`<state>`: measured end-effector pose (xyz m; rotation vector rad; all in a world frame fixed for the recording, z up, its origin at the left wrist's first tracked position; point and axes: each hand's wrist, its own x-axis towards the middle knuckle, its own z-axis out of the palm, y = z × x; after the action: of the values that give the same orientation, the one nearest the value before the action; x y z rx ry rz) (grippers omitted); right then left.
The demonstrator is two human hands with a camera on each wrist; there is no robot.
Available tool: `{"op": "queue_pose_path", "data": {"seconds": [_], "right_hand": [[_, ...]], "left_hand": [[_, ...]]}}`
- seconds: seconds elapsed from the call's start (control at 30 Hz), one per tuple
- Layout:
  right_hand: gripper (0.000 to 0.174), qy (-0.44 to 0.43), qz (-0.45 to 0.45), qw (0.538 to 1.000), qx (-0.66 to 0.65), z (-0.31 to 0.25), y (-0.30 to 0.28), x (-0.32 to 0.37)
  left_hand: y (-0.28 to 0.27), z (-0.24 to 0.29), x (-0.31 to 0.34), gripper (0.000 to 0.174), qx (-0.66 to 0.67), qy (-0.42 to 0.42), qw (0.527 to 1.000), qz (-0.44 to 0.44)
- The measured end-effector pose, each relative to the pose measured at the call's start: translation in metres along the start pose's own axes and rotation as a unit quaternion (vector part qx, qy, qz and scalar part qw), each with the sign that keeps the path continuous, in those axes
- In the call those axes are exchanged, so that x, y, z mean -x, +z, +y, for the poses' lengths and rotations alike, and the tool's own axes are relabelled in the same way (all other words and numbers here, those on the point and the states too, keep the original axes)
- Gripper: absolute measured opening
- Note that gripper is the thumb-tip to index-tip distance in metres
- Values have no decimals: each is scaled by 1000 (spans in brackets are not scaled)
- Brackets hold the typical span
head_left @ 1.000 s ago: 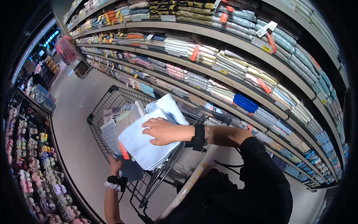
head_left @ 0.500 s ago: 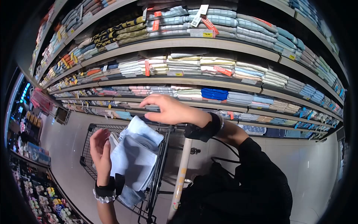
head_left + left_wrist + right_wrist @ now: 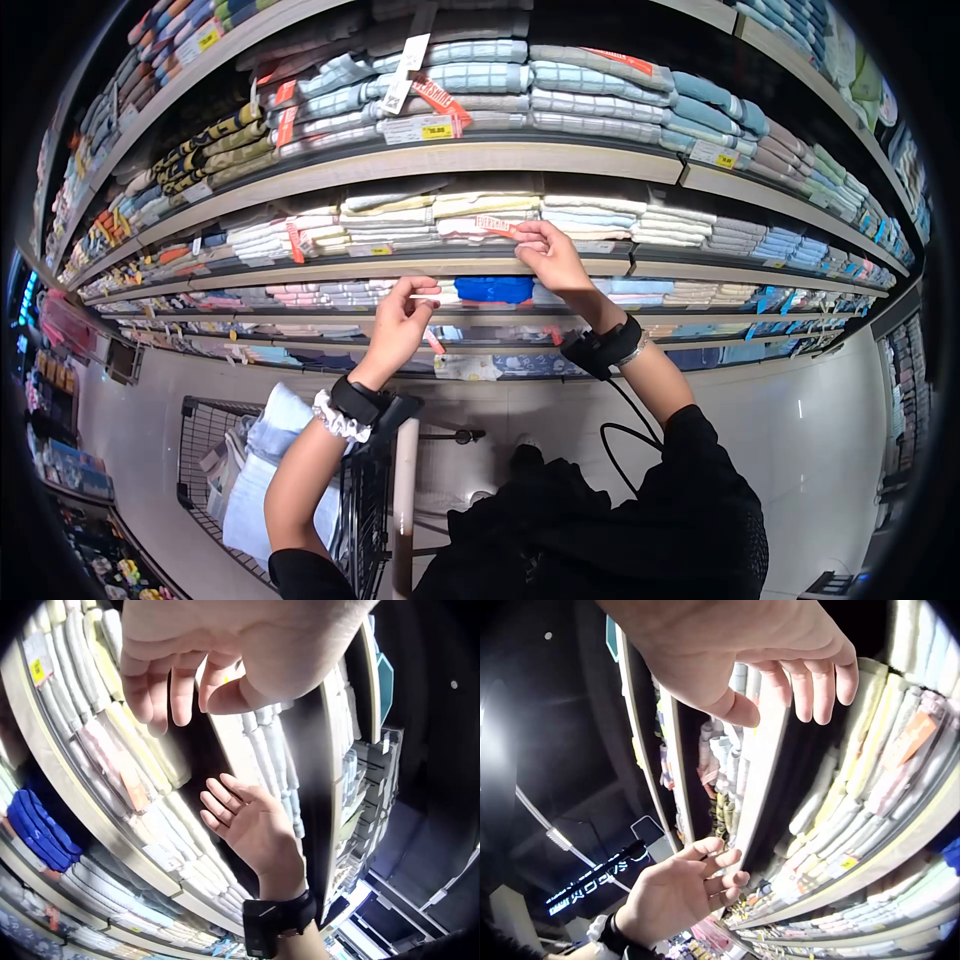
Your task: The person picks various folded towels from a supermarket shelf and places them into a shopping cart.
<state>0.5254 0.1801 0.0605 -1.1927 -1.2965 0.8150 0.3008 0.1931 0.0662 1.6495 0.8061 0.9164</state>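
Observation:
Both my hands are raised in front of a shelf of folded towels. My right hand has loosely bent fingers and overlaps the middle shelf's edge, its fingertips near a red tag on a pale towel stack. Lower and to the left, my left hand holds nothing, its fingers slightly bent. Between the two hands in the head view, bright blue towels lie on the shelf below. In the right wrist view, the right hand hangs with its fingers apart and no towel in them.
At lower left a black wire cart holds light blue towels; its pale handle stands beside me. Plaid towels fill the shelf above, with a price label on its edge. Tiled floor extends to the right.
Both hands have left the light blue towels, which now lie in the cart, and moved up and right to the shelf. The view has turned toward the shelf, and the cart now sits farther left.

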Motion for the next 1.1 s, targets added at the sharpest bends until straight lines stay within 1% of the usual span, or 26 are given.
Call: {"op": "queue_pose_path", "data": {"seconds": [0.03,0.07,0.13,0.17,0.2,0.27,0.3,0.33,0.4,0.47,0.53,0.57,0.6,0.67,0.7,0.73,0.8,0.93,1.0,1.03,1.1], "right_hand": [[31,19,21,1000,-3,10,-12,-8],[31,17,24,1000,1,22,-28,-23],[32,105,32,991,-77,35,-44,-38],[30,162,38,982,-88,36,-51,-44],[30,163,39,982,-88,37,-56,-50],[28,231,51,946,-220,41,-67,-62],[25,229,51,936,-262,47,-69,-66],[25,230,52,936,-262,49,-67,-68],[23,208,108,909,-345,54,-63,-74],[22,197,117,909,-349,63,-65,-84],[22,153,66,905,-391,66,-62,-88],[22,164,54,902,-395,65,-60,-90],[22,164,56,902,-396,65,-56,-90],[25,190,44,885,-422,63,-49,-89],[28,207,39,879,-428,62,-48,-90],[28,207,40,879,-428,62,-48,-91],[28,179,43,880,-438,62,-45,-94],[26,185,61,870,-452,66,-36,-103],[26,165,21,882,-440,61,-30,-108],[26,165,23,882,-440,64,-26,-111],[23,152,-13,864,-480,73,-18,-120]], "left_hand": [[8,-6,-16,23,11,-24,1000,0],[19,-12,-37,23,22,-48,999,0],[31,-24,-63,24,68,-87,994,12],[33,-30,-74,24,64,-87,994,20],[37,-36,-83,23,69,-90,993,38],[44,-47,-107,22,101,-94,988,67],[46,-52,-116,22,113,-109,985,73],[48,-57,-122,22,113,-110,985,72],[52,-66,-135,23,98,-85,988,89],[63,-69,-152,25,69,-83,990,86],[63,-86,-166,28,-32,9,988,150],[59,-92,-170,31,-70,31,983,166],[55,-98,-173,31,-70,30,983,164],[48,-105,-176,30,-163,87,964,193],[44,-108,-176,29,-204,85,960,173],[43,-108,-178,29,-204,85,960,172],[41,-108,-181,29,-195,82,961,180],[38,-96,-182,28,-160,64,966,191],[34,-99,-185,29,-160,83,961,209],[32,-104,-186,29,-160,83,961,207],[30,-114,-189,30,-93,42,973,206]]}}
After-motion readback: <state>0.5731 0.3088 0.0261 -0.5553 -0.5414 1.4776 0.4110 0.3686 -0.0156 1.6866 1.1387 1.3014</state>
